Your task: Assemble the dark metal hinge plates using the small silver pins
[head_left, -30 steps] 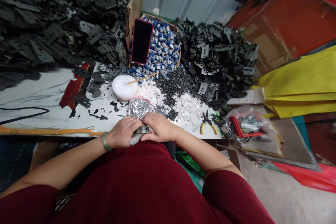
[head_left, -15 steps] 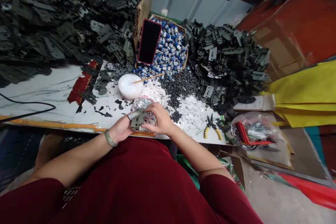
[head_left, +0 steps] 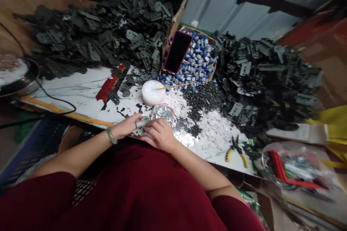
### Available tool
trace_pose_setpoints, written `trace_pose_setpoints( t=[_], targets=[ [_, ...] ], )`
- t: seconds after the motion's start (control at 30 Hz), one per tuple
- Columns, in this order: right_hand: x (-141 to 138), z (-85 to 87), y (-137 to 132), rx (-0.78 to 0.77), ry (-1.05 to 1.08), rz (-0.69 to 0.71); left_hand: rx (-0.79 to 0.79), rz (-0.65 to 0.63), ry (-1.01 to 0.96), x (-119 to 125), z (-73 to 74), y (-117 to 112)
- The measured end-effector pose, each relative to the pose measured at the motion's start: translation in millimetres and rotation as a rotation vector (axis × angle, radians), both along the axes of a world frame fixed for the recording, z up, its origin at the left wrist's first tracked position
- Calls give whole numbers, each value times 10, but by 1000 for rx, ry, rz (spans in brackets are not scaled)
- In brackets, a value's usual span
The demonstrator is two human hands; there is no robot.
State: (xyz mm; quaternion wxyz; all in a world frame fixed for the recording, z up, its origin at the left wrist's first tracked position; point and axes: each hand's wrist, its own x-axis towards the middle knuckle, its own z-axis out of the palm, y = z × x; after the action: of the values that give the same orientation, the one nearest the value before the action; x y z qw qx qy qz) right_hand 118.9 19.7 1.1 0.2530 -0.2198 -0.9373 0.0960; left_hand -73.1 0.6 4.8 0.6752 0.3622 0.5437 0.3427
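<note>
Between my hands, at the table's front edge, is a dark grey slotted plastic part (head_left: pixel 141 129). My left hand (head_left: pixel 127 126), with a bracelet at the wrist and a wrapped thumb, grips its left side. My right hand (head_left: pixel 160 134) has its fingers curled over the part's right side; the fingertips are partly hidden. Just beyond them sits a round dish of small shiny metal pieces (head_left: pixel 162 112). Behind it stands a tub of white paste (head_left: pixel 153 93) with a thin wooden stick (head_left: pixel 173 86) across it.
Blue-and-white small parts (head_left: pixel 200 56) fill a box, with a phone (head_left: pixel 178 52) leaning there. Heaps of grey parts (head_left: pixel 103 39) lie left and right (head_left: pixel 260 68). White pieces (head_left: pixel 215 130), black bits (head_left: pixel 203 101) and yellow-handled pliers (head_left: pixel 236 153) lie nearer right.
My view has swung left, so the table appears further right. The grey part is now tilted differently between my hands, and my right fingers have closed further over it.
</note>
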Motion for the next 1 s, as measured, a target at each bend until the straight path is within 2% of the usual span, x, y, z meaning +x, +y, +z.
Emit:
trace_pose_setpoints(
  t=[0.07, 0.1, 0.13, 0.17, 0.23, 0.27, 0.33, 0.4, 0.5, 0.6, 0.67, 0.73, 0.8, 0.87, 0.93, 1.0],
  targets=[
    [55, 6, 112, -62, -35, -57, 87, -356, 398, -433, 121, 49],
    [95, 9, 184, -91, -82, -113, 100, -464, 585, -636, 178, 88],
    [136, 10, 263, -116, -147, -182, 115, -491, 767, -815, 224, 140],
    [172, 9, 343, -134, -229, -253, 129, -473, 956, -959, 253, 204],
    [212, 1, 488, -145, -418, -389, 134, -286, 1272, -1132, 248, 360],
    [214, -7, 544, -142, -510, -437, 131, -189, 1367, -1164, 214, 444],
    [187, -26, 614, -132, -653, -478, 117, -108, 1440, -1145, 105, 592],
    [148, -46, 637, -127, -726, -460, 142, -99, 1454, -1072, -22, 686],
    [127, -84, 639, -134, -719, -430, 242, -60, 1382, -987, -173, 695],
    [170, -141, 658, -158, -599, -414, 353, 54, 1227, -984, -247, 584],
    [213, -183, 676, -172, -451, -403, 414, 166, 1057, -966, -255, 479],
    [247, -217, 682, -201, -285, -399, 418, 286, 796, -860, -231, 368],
    [261, -239, 669, -278, -145, -403, 345, 367, 453, -635, -184, 263],
    [257, -251, 639, -403, -39, -413, 226, 382, 128, -319, -133, 171],
    [247, -250, 598, -548, 50, -428, 150, 331, -74, 19, -100, 99],
    [246, -224, 549, -698, 143, -436, 121, 288, -166, 310, -98, 55]
  ],
)
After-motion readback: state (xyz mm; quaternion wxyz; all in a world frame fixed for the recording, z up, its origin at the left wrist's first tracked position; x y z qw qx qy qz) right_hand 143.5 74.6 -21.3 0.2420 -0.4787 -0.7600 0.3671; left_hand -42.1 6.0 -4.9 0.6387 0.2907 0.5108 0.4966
